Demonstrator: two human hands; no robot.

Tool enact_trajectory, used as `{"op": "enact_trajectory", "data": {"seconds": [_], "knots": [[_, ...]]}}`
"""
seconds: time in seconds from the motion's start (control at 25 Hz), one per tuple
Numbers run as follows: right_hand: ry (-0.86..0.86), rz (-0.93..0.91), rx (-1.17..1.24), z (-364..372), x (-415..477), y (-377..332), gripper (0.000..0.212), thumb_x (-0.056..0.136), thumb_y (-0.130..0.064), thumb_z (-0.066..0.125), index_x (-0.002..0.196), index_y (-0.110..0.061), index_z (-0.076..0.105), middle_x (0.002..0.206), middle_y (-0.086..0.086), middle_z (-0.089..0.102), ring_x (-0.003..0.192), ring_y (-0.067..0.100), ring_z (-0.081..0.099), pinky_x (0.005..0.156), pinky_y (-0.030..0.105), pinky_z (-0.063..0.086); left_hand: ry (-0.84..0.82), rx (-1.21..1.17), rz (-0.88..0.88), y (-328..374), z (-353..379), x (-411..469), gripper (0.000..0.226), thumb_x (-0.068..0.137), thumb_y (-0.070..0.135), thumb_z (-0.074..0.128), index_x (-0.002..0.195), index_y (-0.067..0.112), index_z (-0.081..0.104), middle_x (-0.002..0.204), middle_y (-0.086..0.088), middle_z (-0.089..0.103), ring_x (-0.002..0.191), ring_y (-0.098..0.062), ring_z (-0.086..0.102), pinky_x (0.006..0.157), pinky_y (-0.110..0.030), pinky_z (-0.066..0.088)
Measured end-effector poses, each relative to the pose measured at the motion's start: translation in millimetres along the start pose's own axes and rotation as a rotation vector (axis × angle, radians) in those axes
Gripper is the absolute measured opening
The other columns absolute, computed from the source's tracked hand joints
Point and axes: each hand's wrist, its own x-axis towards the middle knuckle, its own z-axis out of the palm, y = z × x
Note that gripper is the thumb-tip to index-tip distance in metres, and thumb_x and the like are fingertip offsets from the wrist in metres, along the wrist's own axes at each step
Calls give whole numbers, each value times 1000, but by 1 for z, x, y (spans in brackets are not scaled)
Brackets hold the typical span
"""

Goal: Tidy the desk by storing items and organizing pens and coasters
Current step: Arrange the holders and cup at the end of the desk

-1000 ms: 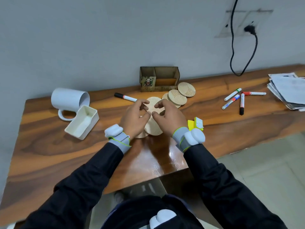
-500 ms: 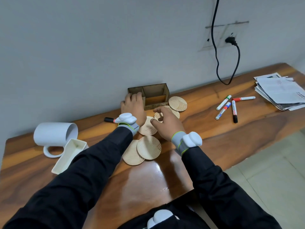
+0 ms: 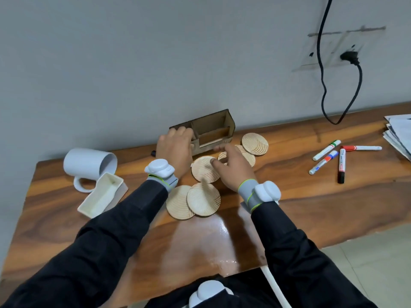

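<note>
A dark wooden holder box (image 3: 211,130) stands at the back of the desk by the wall. My left hand (image 3: 174,148) grips its left end, fingers curled over the rim. Several round wooden coasters lie in front of it: one (image 3: 203,170) under my right thumb, two overlapping (image 3: 203,202) nearer me, one (image 3: 254,143) at the right. My right hand (image 3: 233,166) hovers over the coasters with fingers loosely bent, thumb touching one. Several markers (image 3: 329,158) lie at the right. A black marker end (image 3: 153,153) peeks out behind my left hand.
A white mug (image 3: 89,165) lies on its side at the left, with a white rectangular tray (image 3: 102,196) leaning beside it. A stack of papers (image 3: 398,134) sits at the far right edge. A black cable (image 3: 322,74) hangs from a wall socket.
Both hands left the coasters near me and reached toward the back. My left hand took hold of the box's left end; my right hand moved over the coasters by the box.
</note>
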Motion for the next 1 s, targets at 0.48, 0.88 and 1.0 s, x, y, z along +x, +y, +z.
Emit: {"op": "enact_trajectory", "data": {"seconds": [0.48, 0.88, 1.0], "knots": [[-109, -89, -50, 72, -25, -42, 53, 93, -29, 47, 143, -27, 27, 127, 5, 59, 105, 35, 60, 73, 33, 38, -61, 36, -302, -17, -53, -161, 10, 80, 29, 57, 87, 27, 50, 88, 9, 55, 88, -20, 52, 76, -36, 24], [-288, -321, -91, 122, -64, -75, 39, 91, -9, 43, 129, -19, 47, 100, 12, 66, 88, 35, 60, 69, 37, 47, -11, -17, -599, -26, -71, -250, 9, 74, 38, 60, 77, 32, 55, 74, 13, 59, 80, -13, 54, 73, -33, 22], [-287, -331, -90, 123, -67, -77, 36, 92, -10, 44, 126, -19, 49, 102, 9, 65, 89, 34, 59, 71, 39, 49, 52, -10, -547, -26, -69, -252, 19, 74, 45, 61, 87, 32, 56, 85, 13, 57, 90, -18, 52, 76, -37, 31]]}}
